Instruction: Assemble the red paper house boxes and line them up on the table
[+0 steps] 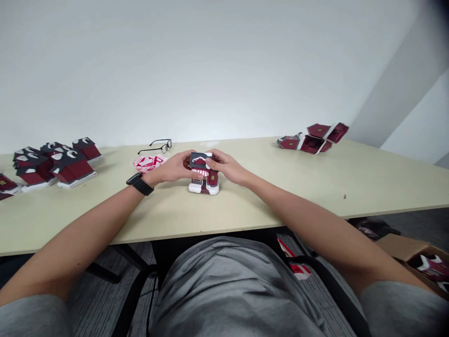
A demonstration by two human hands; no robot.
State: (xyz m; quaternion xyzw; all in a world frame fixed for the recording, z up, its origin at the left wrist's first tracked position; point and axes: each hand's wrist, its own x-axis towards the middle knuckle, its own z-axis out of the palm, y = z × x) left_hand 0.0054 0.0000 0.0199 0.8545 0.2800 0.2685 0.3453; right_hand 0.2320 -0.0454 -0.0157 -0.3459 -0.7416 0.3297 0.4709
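Note:
A small model house [213, 179] with dark red walls, a dark grey roof and a white snow-like base stands upright on the table in front of me. My left hand [177, 167] wraps round its left side, a finger lying across the red-and-white striped awning. From the right, my right hand [226, 165] grips the roof and side wall, its thumb on the front roof edge. Just left of my left hand lies a flat round pile of red-and-white striped pieces [149, 162]. The house's back is hidden.
Several similar houses [72, 168] are grouped at the table's left. Black-framed glasses [163, 149] lie near the wall. Hollow, open house parts [314, 142] are heaped at the back right. A cardboard box [400, 245] with more parts sits below the table's right side.

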